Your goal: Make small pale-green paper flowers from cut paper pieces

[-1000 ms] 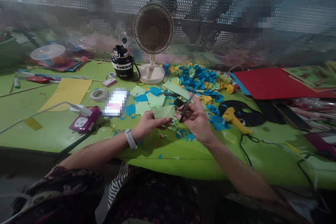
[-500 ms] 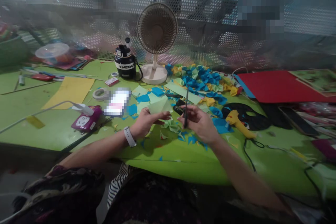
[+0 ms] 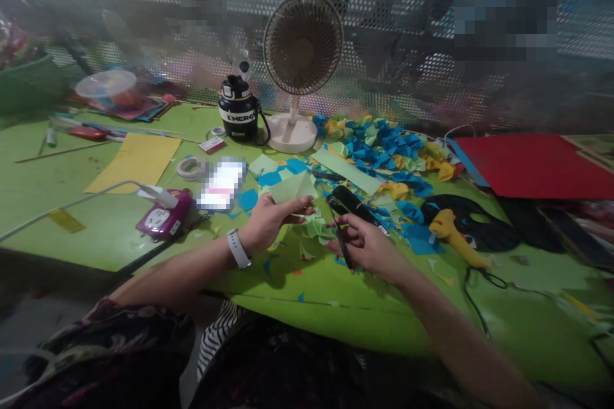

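Note:
My left hand point(image 3: 271, 222), with a white watch band point(image 3: 238, 249) on its wrist, pinches a folded sheet of pale green paper point(image 3: 291, 188) at its lower edge. My right hand point(image 3: 359, 244) grips a slim dark pointed tool point(image 3: 341, 238), possibly tweezers or narrow scissors, its tip angled down towards the table. Just beyond my right fingers lies a long black object point(image 3: 354, 204), partly hidden behind them. Small green paper scraps point(image 3: 316, 227) lie on the green table below the gap between my hands.
A heap of folded blue, green and yellow paper pieces point(image 3: 378, 150) lies ahead. A yellow glue gun point(image 3: 448, 233) is to the right, near a red sheet point(image 3: 532, 166). To the left are a pink power socket point(image 3: 163, 214), a tape roll point(image 3: 189, 168) and a yellow sheet point(image 3: 134, 163).
My right hand has dropped lower and tilted the dark tool downward. The long black object now shows more fully beyond it. The whole scene has shifted rightward in view as my head turned.

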The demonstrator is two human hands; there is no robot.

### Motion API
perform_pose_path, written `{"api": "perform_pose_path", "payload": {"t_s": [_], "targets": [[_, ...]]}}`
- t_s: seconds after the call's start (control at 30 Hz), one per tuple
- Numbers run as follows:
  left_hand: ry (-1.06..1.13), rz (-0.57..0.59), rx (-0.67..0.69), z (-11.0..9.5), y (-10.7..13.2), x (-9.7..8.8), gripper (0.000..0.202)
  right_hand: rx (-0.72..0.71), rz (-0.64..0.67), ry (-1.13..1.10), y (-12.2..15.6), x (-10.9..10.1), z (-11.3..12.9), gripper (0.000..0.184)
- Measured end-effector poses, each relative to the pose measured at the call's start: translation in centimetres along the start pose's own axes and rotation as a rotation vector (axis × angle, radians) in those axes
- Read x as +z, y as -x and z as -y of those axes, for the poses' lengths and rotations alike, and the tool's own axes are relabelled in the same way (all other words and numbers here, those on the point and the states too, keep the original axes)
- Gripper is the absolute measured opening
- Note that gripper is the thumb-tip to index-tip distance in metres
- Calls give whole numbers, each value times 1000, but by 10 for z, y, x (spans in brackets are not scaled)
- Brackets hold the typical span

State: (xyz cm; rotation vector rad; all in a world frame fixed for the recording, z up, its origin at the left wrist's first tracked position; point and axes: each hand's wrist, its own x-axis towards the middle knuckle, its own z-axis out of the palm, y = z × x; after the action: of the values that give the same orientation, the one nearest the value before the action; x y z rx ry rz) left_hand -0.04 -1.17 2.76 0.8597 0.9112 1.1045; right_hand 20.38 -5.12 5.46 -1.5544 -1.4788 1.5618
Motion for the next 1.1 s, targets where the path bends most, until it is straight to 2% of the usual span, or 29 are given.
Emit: {"api": "perform_pose_path", "payload": {"t_s": [0.33, 0.7, 1.1], "targets": [[33, 32, -10, 6, 1, -1, 39, -107, 34, 109, -2, 8, -9, 56], [77, 59, -53, 8, 6, 3, 39, -195, 4, 164, -5, 6, -16, 51], [95, 56, -87, 7, 6, 4, 34, -162, 11, 133, -4, 8, -13, 52]]}}
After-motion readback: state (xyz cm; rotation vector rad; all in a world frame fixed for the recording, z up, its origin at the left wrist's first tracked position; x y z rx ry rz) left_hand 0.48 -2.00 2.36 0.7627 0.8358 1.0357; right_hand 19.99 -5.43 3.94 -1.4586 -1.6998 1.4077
